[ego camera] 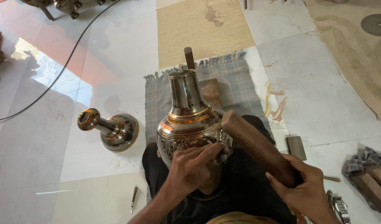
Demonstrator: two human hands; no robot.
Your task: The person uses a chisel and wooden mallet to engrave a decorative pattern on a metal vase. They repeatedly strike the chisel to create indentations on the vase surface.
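Head view: your right hand point(300, 186) w/ grip wrapped tight round a wooden mallet point(256, 147), its head just beside the metal vase point(190, 120); your left hand point(194, 166) pinches a small tool against the vase's patterned belly; vase upright in your lap, over the grey mat point(236, 83); 2nd vase point(111, 130) lies on the floor, to the left.

Both forearms are bare to the frame edge, without sleeves; the bare left hand point(190, 164) and bare right hand point(300, 186) show no rings, over legs in black cloth point(240, 182)
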